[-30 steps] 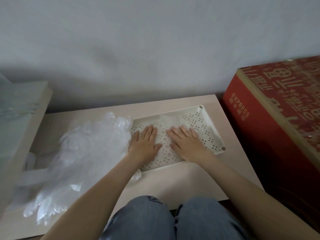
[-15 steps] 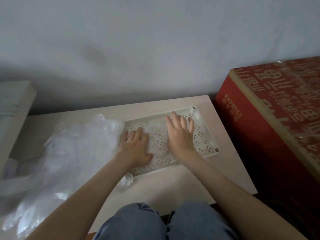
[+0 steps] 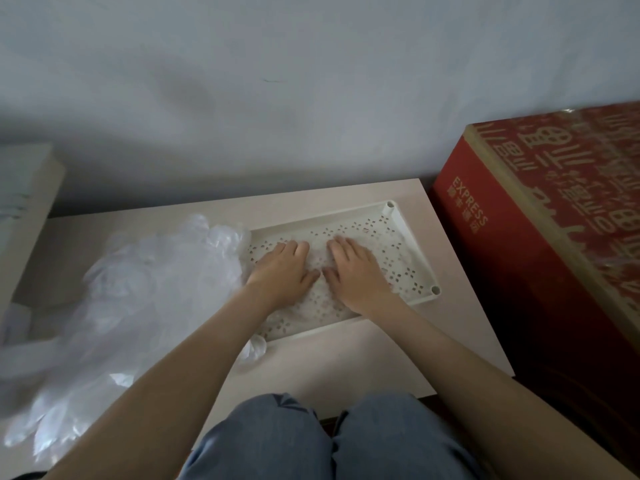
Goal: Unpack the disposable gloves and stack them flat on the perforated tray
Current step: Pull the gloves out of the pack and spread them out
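Left hand [image 3: 282, 270] and right hand [image 3: 353, 271], fingers flat, gripping nothing, press a clear glove [image 3: 317, 263] between them onto the perforated tray [image 3: 420, 265], likely smoothing it.

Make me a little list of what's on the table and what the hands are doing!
Table: pale tabletop
Tray: white perforated tray, on the table's right part
On tray: clear disposable glove, lying flat
Left hand: flat, pressing the glove
Right hand: flat, pressing the glove
Left of tray: loose pile of clear gloves
Right of table: red box
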